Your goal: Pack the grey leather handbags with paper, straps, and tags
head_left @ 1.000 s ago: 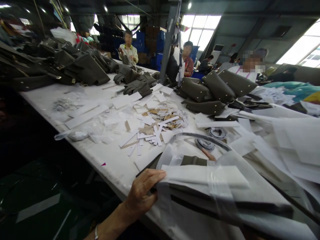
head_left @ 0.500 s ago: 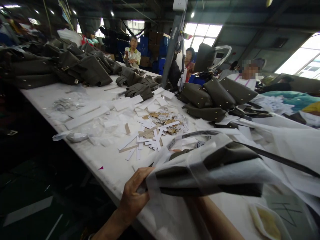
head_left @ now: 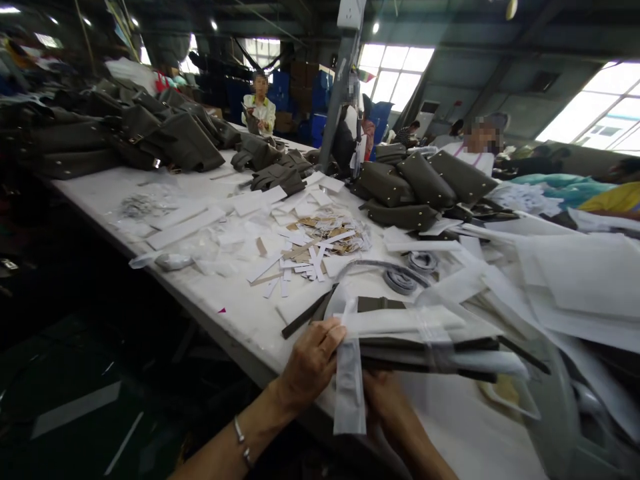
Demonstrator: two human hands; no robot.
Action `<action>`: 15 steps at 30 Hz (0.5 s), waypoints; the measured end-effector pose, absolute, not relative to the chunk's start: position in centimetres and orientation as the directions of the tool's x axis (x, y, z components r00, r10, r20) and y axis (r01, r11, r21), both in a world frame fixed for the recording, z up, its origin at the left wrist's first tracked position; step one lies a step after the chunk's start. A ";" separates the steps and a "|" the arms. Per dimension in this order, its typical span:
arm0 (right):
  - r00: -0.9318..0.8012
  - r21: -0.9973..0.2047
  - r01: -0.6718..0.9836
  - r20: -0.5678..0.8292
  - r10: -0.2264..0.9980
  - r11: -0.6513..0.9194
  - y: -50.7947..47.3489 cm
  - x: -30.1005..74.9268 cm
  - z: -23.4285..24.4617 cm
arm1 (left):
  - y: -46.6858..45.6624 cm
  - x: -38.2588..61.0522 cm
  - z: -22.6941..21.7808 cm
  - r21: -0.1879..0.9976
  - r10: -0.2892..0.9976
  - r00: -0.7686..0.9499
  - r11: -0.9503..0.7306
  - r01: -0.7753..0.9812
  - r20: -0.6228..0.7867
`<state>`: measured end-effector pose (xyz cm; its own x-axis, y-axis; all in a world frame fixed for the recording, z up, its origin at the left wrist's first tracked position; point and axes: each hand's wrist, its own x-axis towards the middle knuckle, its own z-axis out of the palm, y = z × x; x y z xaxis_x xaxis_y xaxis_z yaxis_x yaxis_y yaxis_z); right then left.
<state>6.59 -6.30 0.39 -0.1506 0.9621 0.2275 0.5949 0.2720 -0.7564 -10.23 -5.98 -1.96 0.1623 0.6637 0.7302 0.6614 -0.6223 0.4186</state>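
Observation:
A dark olive handbag [head_left: 395,352], partly wrapped in white sheeting [head_left: 405,323] and translucent plastic, lies at the near edge of the table. My left hand [head_left: 311,360] is closed on its left end, fingers over the wrapping. A pale plastic strip [head_left: 350,393] hangs down between my hands. My right hand [head_left: 384,393] is at the bag's near lower side, its fingers hidden beneath the bag. A dark strap end [head_left: 303,321] sticks out to the left of the bag.
Paper and card strips [head_left: 315,257] are scattered on the white table [head_left: 227,283] beyond the bag. Grey coils [head_left: 403,280] lie behind it. Olive bags [head_left: 425,180] are heaped farther back. White sheets [head_left: 585,280] lie right. A metal post [head_left: 337,100] rises mid-table; co-workers [head_left: 259,110] stand beyond.
The wrapped bag has come down lower and levelled out. My left hand has moved right, onto the wrapping. More of my right hand shows, and the coils behind the bag are uncovered.

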 end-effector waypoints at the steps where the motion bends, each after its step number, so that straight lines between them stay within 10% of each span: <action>1: -0.174 -0.915 0.398 -0.008 0.985 0.063 -7.2 6.5 0.3 | -5.9 -9.9 -2.0 0.388 0.667 0.202 -0.622 0.680 0.717; 6: -0.191 -0.821 -0.041 -0.554 0.811 -0.570 -9.8 6.5 0.4 | -5.5 -9.1 -1.6 0.294 0.647 0.391 -0.694 0.657 0.654; 15: -0.270 -0.813 -0.067 -0.543 0.795 -0.578 -12.3 6.8 -0.9 | -5.3 -8.9 -1.8 0.333 0.647 0.425 -0.723 0.605 0.633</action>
<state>6.83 -12.30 -0.88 -0.2695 0.7950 -0.5434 -0.0672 -0.5785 -0.8129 -8.85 -5.27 -1.82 0.4249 0.6469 0.6333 0.6046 -0.7234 0.3334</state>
